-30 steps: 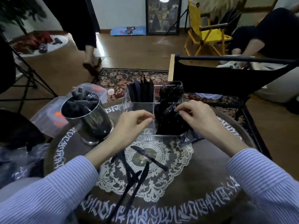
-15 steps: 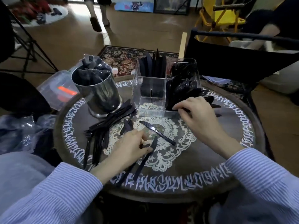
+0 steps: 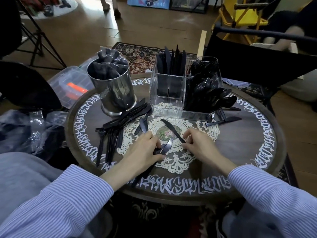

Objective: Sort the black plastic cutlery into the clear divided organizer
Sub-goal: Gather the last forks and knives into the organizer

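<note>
Right hand (image 3: 199, 146) moved from clear divided plastic organizer (image 3: 169, 93) to table centre; black plastic knife (image 3: 172, 130) handle pinched. Second black knife (image 3: 165, 148) gripped by left hand (image 3: 144, 152).

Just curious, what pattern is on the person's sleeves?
Thin blue and white stripes on both sleeves, seen from the head camera.

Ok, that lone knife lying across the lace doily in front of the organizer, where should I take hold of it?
Grip the knife by its handle end, the near end by the right hand, coming from the right and above. It lies flat and diagonal, blade pointing away toward the organizer, so a pinch across the narrow handle lifts it ready to drop in upright.
</note>
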